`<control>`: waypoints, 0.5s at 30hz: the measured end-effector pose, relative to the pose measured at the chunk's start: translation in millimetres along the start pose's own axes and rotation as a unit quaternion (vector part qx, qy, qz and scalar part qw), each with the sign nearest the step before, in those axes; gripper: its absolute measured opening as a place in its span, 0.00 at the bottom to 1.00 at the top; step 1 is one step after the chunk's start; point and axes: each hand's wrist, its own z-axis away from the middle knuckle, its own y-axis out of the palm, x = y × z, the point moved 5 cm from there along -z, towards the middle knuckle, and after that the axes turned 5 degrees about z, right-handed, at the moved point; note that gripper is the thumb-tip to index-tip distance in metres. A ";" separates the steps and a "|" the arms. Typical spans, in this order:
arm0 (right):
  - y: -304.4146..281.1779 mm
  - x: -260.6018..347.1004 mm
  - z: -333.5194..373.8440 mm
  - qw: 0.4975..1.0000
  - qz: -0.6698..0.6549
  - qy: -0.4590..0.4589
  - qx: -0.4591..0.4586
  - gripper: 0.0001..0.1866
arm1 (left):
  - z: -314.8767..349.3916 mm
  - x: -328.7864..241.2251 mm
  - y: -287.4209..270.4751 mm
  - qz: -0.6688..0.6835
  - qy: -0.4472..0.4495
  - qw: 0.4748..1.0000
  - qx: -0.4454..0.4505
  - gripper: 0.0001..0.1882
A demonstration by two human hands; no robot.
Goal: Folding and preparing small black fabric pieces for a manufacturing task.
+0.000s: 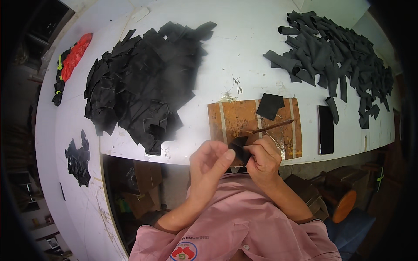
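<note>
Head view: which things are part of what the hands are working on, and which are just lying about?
In hand: small black piece, held by left hand and right hand; wooden board; brush; flat black pile; rolled pile.
Lying about: phone; red bundle.

Phone (325, 129) – red bag (75, 55) – stool (343, 205)

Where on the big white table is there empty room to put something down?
Bare white table lies between the big flat black pile and the rolled dark strips. A smaller gap sits between the wooden board and the black phone. Both piles and the board near the hands are crowded.
</note>
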 end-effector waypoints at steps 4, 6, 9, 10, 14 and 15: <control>-2.6 0.6 2.0 0.998 0.046 -0.044 0.014 0.12 | -6.5 3.2 -2.0 -0.034 -0.029 0.999 0.000 0.05; -0.8 1.3 1.5 0.994 0.051 -0.043 0.083 0.11 | -10.4 7.8 -7.8 -0.044 -0.028 0.999 -0.011 0.04; -5.4 -0.9 -1.7 0.959 -0.182 0.174 0.129 0.10 | -13.2 10.8 -9.5 -0.075 -0.012 0.997 0.008 0.02; -5.2 -1.0 1.5 0.960 -0.182 0.173 0.127 0.10 | -10.8 10.1 -6.0 -0.098 0.001 0.994 0.038 0.02; -3.8 2.3 0.6 0.967 -0.201 0.133 0.084 0.09 | 3.3 -0.1 8.9 -0.268 0.139 0.953 0.029 0.03; -4.2 5.1 -1.6 0.982 -0.139 0.108 0.067 0.09 | 5.3 -3.4 12.3 -0.355 0.268 0.896 -0.007 0.05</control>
